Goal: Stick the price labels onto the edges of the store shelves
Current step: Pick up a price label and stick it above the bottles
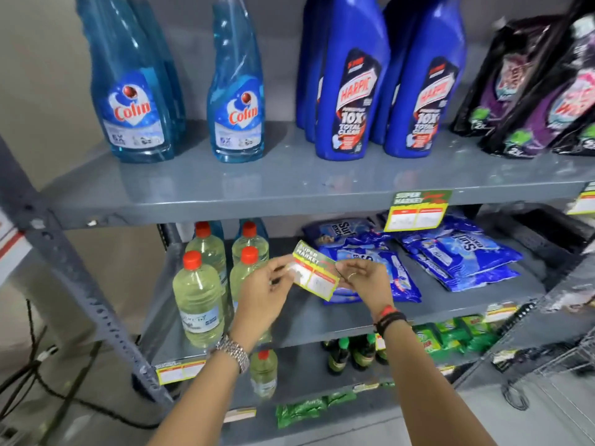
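A green, red and yellow price label (317, 272) is held tilted in front of the middle shelf. My left hand (264, 294) pinches its left end and my right hand (363, 278) pinches its right end. Above them runs the grey front edge of the upper shelf (209, 210), bare on its left stretch. Another label (417, 210) is stuck on that edge below the dark blue bottles, and a further one (582, 201) shows at the far right. The middle shelf's edge carries a label (178, 371) at its left.
Light blue spray bottles (135, 91), dark blue cleaner bottles (347, 85) and dark pouches (531, 85) stand on the upper shelf. Pale yellow bottles (199, 294) and blue detergent packs (450, 255) fill the middle shelf. A grey slanted upright (64, 252) and floor cables (38, 375) lie left.
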